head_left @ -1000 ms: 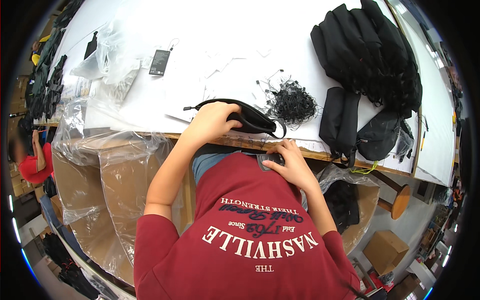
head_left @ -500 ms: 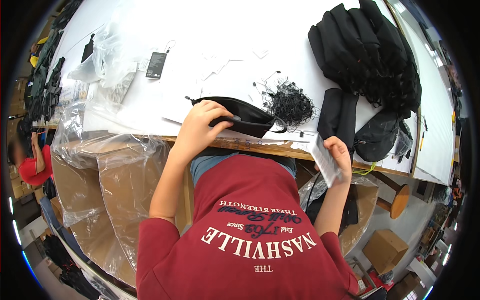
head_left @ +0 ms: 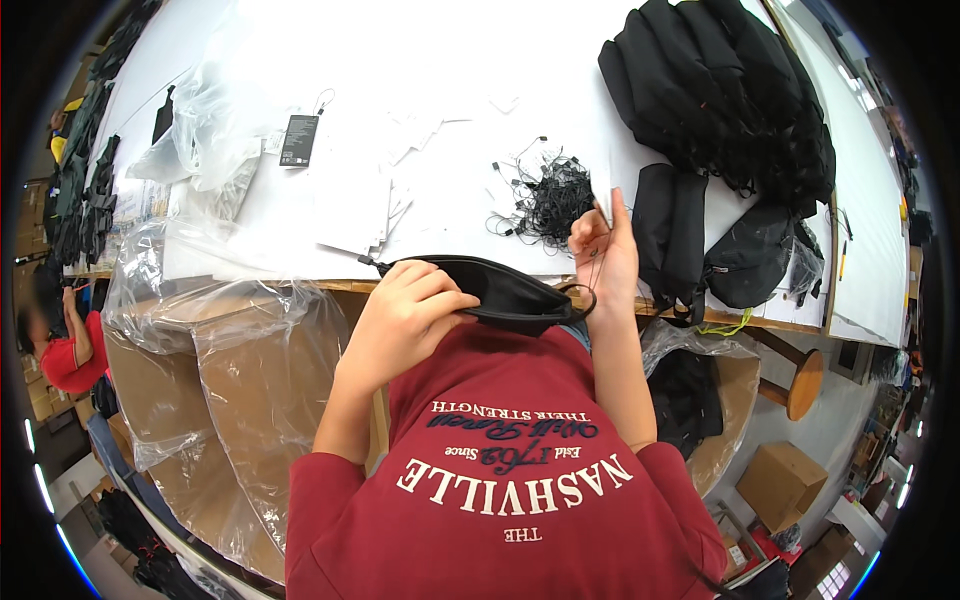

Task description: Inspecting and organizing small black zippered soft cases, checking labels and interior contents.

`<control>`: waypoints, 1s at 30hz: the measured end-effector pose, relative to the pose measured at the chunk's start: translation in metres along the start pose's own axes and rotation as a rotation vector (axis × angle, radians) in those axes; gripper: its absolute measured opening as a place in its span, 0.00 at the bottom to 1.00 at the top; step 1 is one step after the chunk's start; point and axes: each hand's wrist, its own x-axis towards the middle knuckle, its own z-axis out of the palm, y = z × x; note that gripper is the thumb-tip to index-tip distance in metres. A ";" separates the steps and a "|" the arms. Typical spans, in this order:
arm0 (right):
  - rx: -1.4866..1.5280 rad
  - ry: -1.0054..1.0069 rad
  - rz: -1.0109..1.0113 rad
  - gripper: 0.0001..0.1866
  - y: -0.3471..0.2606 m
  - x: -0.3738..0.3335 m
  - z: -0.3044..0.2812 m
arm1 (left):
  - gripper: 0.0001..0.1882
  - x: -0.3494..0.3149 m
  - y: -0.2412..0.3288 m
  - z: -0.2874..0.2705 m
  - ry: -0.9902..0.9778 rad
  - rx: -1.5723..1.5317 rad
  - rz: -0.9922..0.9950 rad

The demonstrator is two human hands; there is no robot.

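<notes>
My left hand (head_left: 405,322) grips the near left rim of a black zip pouch (head_left: 515,288), thumb at its gaping mouth. The pouch hangs at the table's front edge, against my shirt. Beside its right end, my right hand (head_left: 612,258) is raised and pinches a white tag (head_left: 604,192), seen nearly edge-on. A thin dark cord hangs from that hand toward the pouch's wrist loop; whether they touch I cannot tell. A tangled heap of black tag strings (head_left: 562,202) lies just left of my right hand.
Black pouches (head_left: 715,95) are piled at the far right of the white table (head_left: 440,60), with more black bags nearer. To the left lie white cards (head_left: 352,205), a black hang tag (head_left: 299,140) and clear plastic (head_left: 210,130). Plastic-lined cartons (head_left: 250,400) stand below.
My right hand has risen from below the table edge to beside the string heap, turning the tag edge-on. The pouch, in my left hand, has come down closer to my body.
</notes>
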 end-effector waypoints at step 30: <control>-1.815 -0.646 -0.408 0.21 -0.031 -0.057 0.023 | 0.12 -0.009 -0.005 0.018 -0.032 0.167 0.087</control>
